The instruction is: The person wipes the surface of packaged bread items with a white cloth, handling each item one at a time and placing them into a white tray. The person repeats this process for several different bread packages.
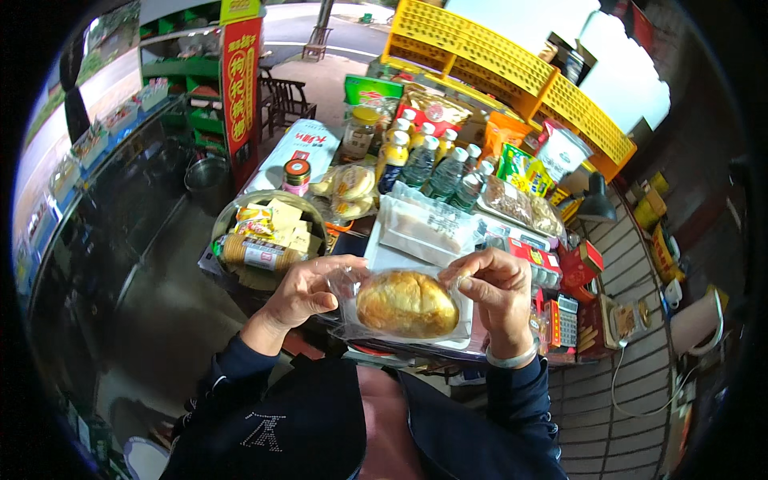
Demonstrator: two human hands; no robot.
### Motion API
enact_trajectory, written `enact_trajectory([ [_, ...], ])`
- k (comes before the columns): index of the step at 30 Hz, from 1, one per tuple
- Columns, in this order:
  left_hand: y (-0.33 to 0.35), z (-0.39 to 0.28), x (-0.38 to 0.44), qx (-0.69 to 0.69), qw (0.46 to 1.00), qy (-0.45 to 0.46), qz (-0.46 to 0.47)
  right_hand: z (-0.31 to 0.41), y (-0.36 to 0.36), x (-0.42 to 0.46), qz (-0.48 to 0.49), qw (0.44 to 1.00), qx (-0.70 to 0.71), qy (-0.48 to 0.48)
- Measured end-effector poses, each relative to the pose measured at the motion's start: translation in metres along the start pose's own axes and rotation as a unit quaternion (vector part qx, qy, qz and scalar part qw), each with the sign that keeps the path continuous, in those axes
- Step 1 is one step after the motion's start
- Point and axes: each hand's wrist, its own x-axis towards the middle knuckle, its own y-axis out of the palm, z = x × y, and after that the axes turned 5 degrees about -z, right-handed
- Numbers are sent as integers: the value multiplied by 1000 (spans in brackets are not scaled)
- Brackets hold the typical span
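Observation:
A golden-brown bread loaf (pixel 408 303) in a clear plastic bag is held between my hands, above the near edge of a white tray (pixel 375 255). My left hand (pixel 306 291) grips the bag's left end, with the thumb in front. At the other end, the fingertips of my right hand (pixel 495 288) pinch the bag's plastic. Just beyond the loaf, a translucent white packet (pixel 426 231) lies on the tray. Left of it stands a metal bowl (pixel 219 219) holding wrapped snacks and a pack of round biscuits (pixel 255 253).
Several drink bottles (pixel 420 162) stand behind the tray, near bagged round buns (pixel 354 186) and a lidded jar (pixel 297 176). To the right are a red-wrapped pack (pixel 534 261), a calculator (pixel 567 318) and a black lamp (pixel 596 201). A yellow perforated rack (pixel 474 42) borders the far side.

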Motion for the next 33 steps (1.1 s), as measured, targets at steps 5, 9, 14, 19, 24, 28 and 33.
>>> enact_trajectory([
  [5,32,21,12,41,993,34,-101,3,-31,-12,-18,998,41,-34],
  [9,65,19,29,28,988,95,-117,0,-52,-26,-41,996,66,-40],
  [14,93,20,38,101,974,138,-146,6,-71,-42,-86,994,22,-62],
  [19,111,14,49,158,944,223,-185,-5,-91,-45,-124,988,-28,-92],
  [24,109,10,53,130,956,160,-210,-10,-93,-41,-124,989,-12,-80],
  [28,111,8,55,79,947,150,-275,-20,-85,-36,-93,985,134,-64],
  [33,101,9,55,91,943,120,-296,-40,-78,-33,-102,983,136,-70],
])
